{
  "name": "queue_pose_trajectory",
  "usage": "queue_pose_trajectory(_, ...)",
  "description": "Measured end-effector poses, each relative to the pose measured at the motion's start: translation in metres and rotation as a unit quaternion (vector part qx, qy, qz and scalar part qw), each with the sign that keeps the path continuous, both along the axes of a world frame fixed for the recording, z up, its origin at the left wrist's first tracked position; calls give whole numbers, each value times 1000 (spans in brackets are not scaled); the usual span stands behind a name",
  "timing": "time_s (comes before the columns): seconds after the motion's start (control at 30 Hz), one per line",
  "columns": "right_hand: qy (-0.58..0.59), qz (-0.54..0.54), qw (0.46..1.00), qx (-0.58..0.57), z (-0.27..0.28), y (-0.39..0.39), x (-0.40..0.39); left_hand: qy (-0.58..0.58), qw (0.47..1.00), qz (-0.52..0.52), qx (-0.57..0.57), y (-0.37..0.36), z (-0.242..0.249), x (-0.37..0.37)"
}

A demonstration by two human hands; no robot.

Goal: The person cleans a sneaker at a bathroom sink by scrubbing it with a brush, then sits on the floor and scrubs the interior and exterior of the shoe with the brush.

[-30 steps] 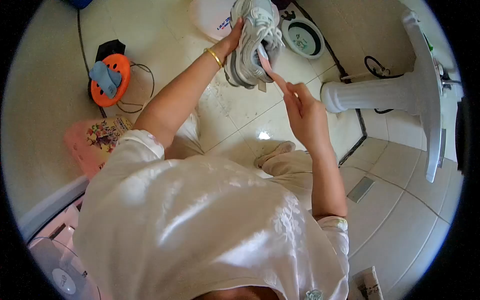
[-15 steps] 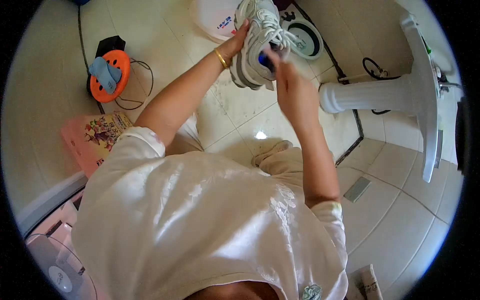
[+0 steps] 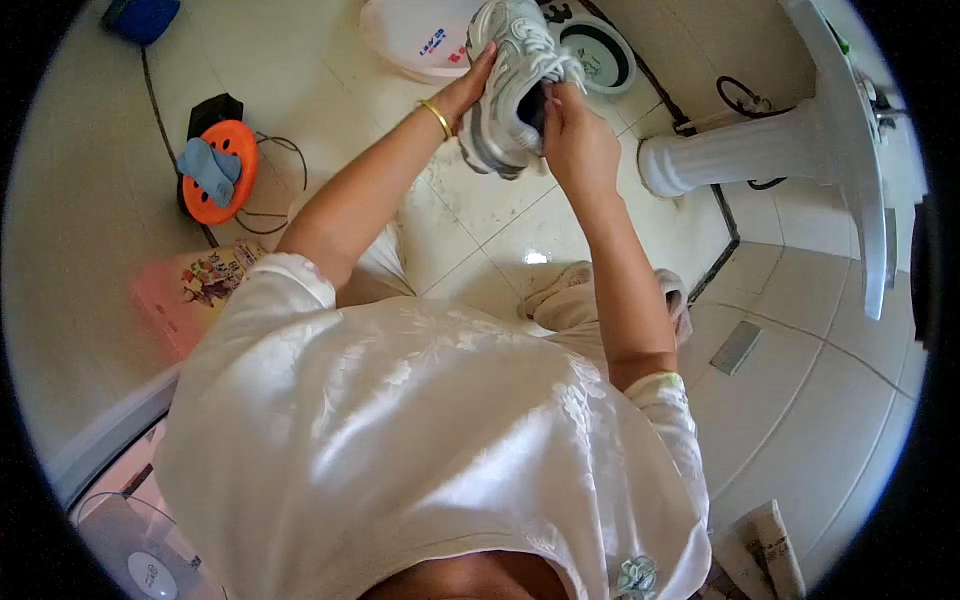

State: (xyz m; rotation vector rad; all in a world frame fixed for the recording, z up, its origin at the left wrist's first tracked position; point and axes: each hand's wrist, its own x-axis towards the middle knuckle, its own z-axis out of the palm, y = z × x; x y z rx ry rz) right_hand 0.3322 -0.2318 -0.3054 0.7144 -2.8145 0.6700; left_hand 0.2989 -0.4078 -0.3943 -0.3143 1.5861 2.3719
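Observation:
A white and grey lace-up sneaker [image 3: 515, 50] is held up off the floor at the top of the head view, its dark opening turned towards me. My left hand [image 3: 472, 88], with a gold bangle at the wrist, grips the shoe's left side, thumb along the upper. At the right edge of the opening, my right hand [image 3: 580, 135] is closed on the collar. Some of its fingertips are hidden by the shoe, so what they touch inside cannot be seen. The white laces [image 3: 562, 68] hang loosely beside that hand.
Behind the shoe are a white basin [image 3: 400, 35] and a round white-rimmed basin [image 3: 612, 60]. A washbasin pedestal [image 3: 730, 155] stands at right. On the left are an orange stool top [image 3: 225, 200] with grey-blue cloths [image 3: 210, 170], a pink bag [image 3: 180, 295] and a blue object [image 3: 143, 18].
My right hand has gone from an extended finger at the shoe's opening to a closed hold on its collar. The blue patch inside no longer shows. The view has shifted slightly.

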Motion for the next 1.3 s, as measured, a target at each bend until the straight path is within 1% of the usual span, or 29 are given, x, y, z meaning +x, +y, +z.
queue_pose_trajectory(0.03,34,4,999,-17,1,-3,-4,43,999,-4,24,0,-2,-2)
queue_pose_trajectory(0.07,10,26,999,-19,5,4,5,84,995,-7,50,-2,-5,-6)
queue_pose_trajectory(0.1,-18,48,999,-18,21,16,29,119,990,-10,78,-2,-5,-5)
queue_pose_trajectory(0.13,-46,71,996,-16,29,24,43,75,990,-31,111,-6,18,6)
queue_pose_trajectory(0.23,-68,10,997,16,9,20,27,39,998,10,53,-7,1,-10)
queue_pose_trajectory(0.27,-55,-24,998,10,5,10,7,-13,999,-13,41,0,-2,-7)
queue_pose_trajectory(0.37,-34,-2,997,-73,10,9,8,121,992,2,37,10,-6,-11)
queue_pose_trajectory(0.4,-54,11,996,-73,11,13,15,79,991,-6,110,9,12,-3)
queue_pose_trajectory(0.5,-109,48,991,-67,10,32,35,60,988,-27,137,-9,-3,-14)
queue_pose_trajectory(0.53,-111,70,990,-57,7,38,22,119,988,-6,102,-3,-5,-12)
queue_pose_trajectory(0.57,-107,96,988,-49,5,47,7,109,990,2,90,5,-7,-5)
queue_pose_trajectory(0.6,-233,99,967,27,25,52,0,104,992,10,75,10,4,-2)
queue_pose_trajectory(0.63,-111,133,983,56,37,66,-9,99,993,18,60,11,11,-2)
queue_pose_trajectory(0.67,10,166,983,83,49,84,-16,102,992,-3,72,10,13,0)
queue_pose_trajectory(0.7,66,153,981,100,65,105,-21,87,991,-5,101,11,12,-1)
queue_pose_trajectory(0.77,104,81,982,136,89,161,-23,50,987,0,154,16,2,-7)
queue_pose_trajectory(0.8,108,37,981,154,95,193,-21,72,983,8,171,12,-27,-25)
queue_pose_trajectory(0.83,102,-9,981,164,94,226,-16,94,978,15,184,8,-54,-40)
queue_pose_trajectory(0.87,94,-43,980,168,88,249,-12,95,976,1,198,3,-57,-42)
queue_pose_trajectory(0.93,79,-87,980,161,70,283,-8,125,980,19,154,3,-55,-39)
queue_pose_trajectory(0.97,71,-99,981,152,62,295,-5,152,983,41,96,11,-53,-35)
queue_pose_trajectory(1.0,66,-114,981,146,54,306,-4,123,984,66,115,13,-62,-35)
queue_pose_trajectory(1.03,65,-121,980,141,52,313,-1,81,986,94,107,30,-18,-5)
queue_pose_trajectory(1.07,69,-131,980,132,49,318,8,79,988,93,96,38,-6,9)
queue_pose_trajectory(1.23,108,-187,973,80,35,336,43,88,992,57,70,57,-24,14)
queue_pose_trajectory(1.27,116,-193,972,69,33,335,48,91,992,54,67,57,-21,11)
queue_pose_trajectory(1.3,112,-204,970,64,31,329,32,84,993,50,66,53,-20,-5)
